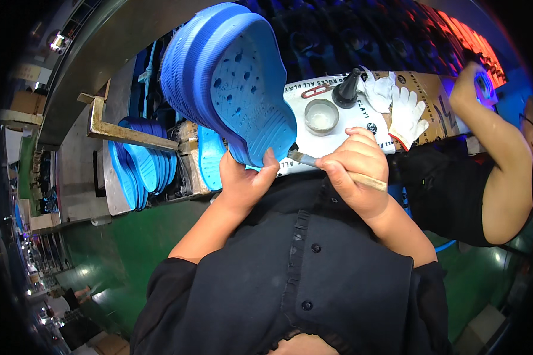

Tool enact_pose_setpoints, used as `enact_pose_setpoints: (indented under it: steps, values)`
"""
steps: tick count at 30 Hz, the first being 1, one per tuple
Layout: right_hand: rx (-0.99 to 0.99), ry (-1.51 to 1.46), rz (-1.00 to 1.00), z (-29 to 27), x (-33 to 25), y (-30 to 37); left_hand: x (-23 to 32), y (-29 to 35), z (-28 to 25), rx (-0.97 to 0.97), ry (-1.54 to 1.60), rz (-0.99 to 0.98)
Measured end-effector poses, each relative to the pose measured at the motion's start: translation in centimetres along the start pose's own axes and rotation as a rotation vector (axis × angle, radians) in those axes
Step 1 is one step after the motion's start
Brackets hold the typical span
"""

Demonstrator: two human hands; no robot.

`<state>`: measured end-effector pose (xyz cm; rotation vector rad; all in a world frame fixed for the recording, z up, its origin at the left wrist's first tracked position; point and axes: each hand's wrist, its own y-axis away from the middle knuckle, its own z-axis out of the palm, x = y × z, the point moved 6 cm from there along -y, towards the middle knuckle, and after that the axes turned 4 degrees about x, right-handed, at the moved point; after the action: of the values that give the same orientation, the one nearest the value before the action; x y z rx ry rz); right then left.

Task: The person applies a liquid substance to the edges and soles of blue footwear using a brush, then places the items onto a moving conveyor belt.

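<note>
My left hand (pixel 247 174) is closed on the lower end of a thick stack of blue moulded shoe soles (pixel 249 89), its thumb on the front one. The stack stands tilted up, and the front sole shows dark holes and ridged lines. In my right hand (pixel 361 168) is a flat brush (pixel 307 158) with a pale wooden handle. Its dark bristles are at the lower right edge of the front sole; whether they touch, I cannot tell. A small round grey bowl (pixel 321 116) with whitish stuff in it sits on the table just beyond the brush.
Beyond the bowl stand a black cone-shaped bottle (pixel 346 89), a red clip-like tool (pixel 317 91) and white gloves (pixel 407 115) on cardboard. More blue soles (pixel 145 157) lie stacked at left by a metal bracket (pixel 130 135). Another person's arm (pixel 494 127) reaches in at right.
</note>
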<state>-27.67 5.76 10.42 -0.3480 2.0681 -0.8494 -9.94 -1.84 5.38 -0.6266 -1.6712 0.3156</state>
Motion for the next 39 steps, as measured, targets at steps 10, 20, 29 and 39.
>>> enact_pose_setpoints:
  steps: [10, 20, 29, 39]
  values:
    - [0.055, -0.007, 0.020, 0.3, 0.3, -0.2, 1.4, -0.2, 0.0, 0.026, -0.034, 0.170]
    - [0.047, -0.026, 0.075, -0.9, 0.5, 0.0, 0.4, 0.1, -0.2, 0.042, -0.109, 0.288]
    - [0.122, -0.061, 0.080, -2.4, 0.4, 0.1, 0.4, 0.0, -0.4, 0.020, -0.131, 0.102]
    - [0.606, -0.439, 0.518, -6.6, 4.7, 4.9, -0.9, 2.6, 1.6, -0.136, 0.651, -0.930]
